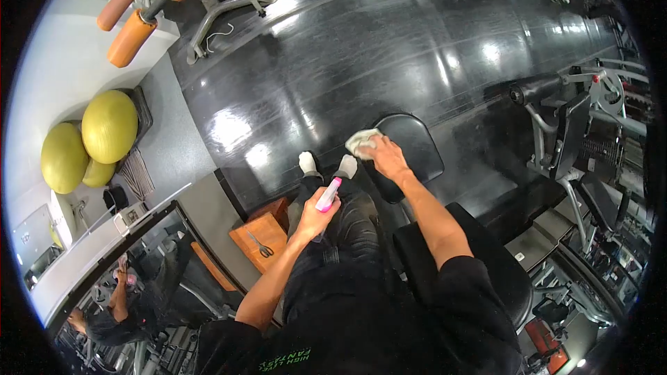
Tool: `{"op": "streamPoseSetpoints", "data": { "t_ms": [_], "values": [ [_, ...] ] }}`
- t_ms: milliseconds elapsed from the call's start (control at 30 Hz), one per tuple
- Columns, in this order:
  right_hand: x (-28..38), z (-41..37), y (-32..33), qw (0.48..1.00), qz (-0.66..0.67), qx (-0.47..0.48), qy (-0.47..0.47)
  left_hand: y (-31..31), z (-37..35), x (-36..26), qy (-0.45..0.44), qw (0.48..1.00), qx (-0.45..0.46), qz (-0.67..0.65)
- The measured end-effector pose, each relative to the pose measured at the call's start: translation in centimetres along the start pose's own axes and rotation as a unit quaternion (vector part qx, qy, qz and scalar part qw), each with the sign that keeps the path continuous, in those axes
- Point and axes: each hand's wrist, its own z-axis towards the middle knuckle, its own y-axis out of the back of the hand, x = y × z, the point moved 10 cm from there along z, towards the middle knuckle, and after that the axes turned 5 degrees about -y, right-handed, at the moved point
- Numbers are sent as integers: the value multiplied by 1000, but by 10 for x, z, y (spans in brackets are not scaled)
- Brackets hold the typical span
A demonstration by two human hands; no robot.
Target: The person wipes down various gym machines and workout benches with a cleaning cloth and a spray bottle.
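My left hand [317, 221] is wrapped around a spray bottle with a white and pink trigger head [329, 194], held in front of my thighs. Most of the bottle's body is hidden by the hand and the dark trousers. In my right hand [389, 158] is a bunched whitish cloth [362, 143], gripped by the fingers at the left edge of a black padded seat [415, 144]. A longer black padded bench [479, 264] extends below that seat, beside my right arm.
Scissors [262, 244] lie on an orange-brown wooden box [243, 236] at my left. A large mirror [208, 250] leans along the left. Yellow exercise balls [110, 126] sit by the wall. Orange rollers [132, 38] stick out at upper left; a weight machine [573, 132] stands right.
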Motion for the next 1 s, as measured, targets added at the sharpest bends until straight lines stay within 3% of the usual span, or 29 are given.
{"op": "streamPoseSetpoints", "data": {
  "t_ms": [100, 133, 167, 200, 267, 367, 433, 533, 633, 667, 733, 800, 900, 1000],
  "values": [
    [-25, 3, 26, 997, -82, 3, 9, 3, 2, -5, -15, 1000, -10, 3],
    [-78, 8, 11, 992, -64, -58, -91, 6, 3, -4, -11, 1000, -17, -2],
    [-100, 7, 46, 969, -9, -68, -235, 7, 3, -4, -9, 1000, -19, -3],
    [-128, -8, 51, 936, -52, -168, -303, 9, 3, -2, 0, 1000, -21, 2],
    [-157, -25, 46, 852, 30, -197, -484, 10, 4, 1, 9, 1000, -24, 5],
    [-100, 10, 46, 947, 1, -189, -260, 11, 7, 1, -3, 1000, -29, 8],
    [-44, 29, 27, 992, 36, -93, -74, 9, 7, 5, -4, 999, -31, -9],
    [16, 31, -19, 984, -51, 114, 127, 5, 10, 9, 18, 1000, -12, -20],
    [-1, 51, -4, 985, -125, 32, 111, 8, 11, 3, 20, 999, -25, -22],
    [-20, 61, 3, 982, -179, -13, 61, 10, 12, 3, 21, 999, -27, -22],
    [-63, 80, 17, 983, -149, 7, -104, 14, 12, 6, 34, 999, -36, -4],
    [-96, 90, 20, 953, -177, 49, -239, 16, 10, 6, 19, 999, -40, 1],
    [-101, 98, 1, 947, -102, 75, -295, 21, 7, 8, 6, 999, -49, 9],
    [-43, 102, -33, 960, -176, 174, -131, 21, 2, 9, 9, 998, -54, 8]
  ]
}}
